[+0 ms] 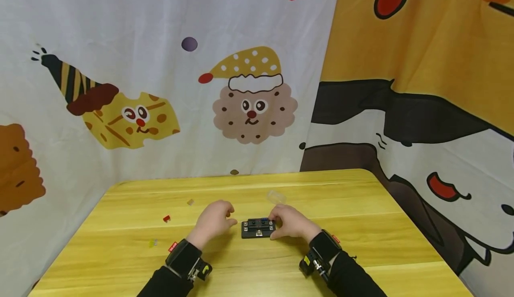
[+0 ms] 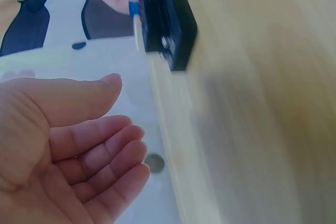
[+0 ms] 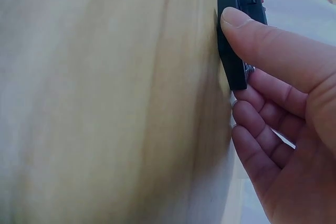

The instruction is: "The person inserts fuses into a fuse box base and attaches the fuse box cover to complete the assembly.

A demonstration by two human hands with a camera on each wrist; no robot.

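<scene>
A black terminal block with silver screws lies on the wooden table, and a bit of blue shows on its rear edge. My right hand pinches its right end; in the right wrist view the thumb presses on the block's edge, with the fingers round the end. To the left of the block, my left hand hovers apart from it, holding nothing. Its fingers are loosely bent in the left wrist view, where the block appears beyond the thumb.
Behind my right hand lies a clear plastic cover. Left of my left hand are a small red piece, a small tan piece and a small yellowish see-through piece. A printed curtain hangs behind the table.
</scene>
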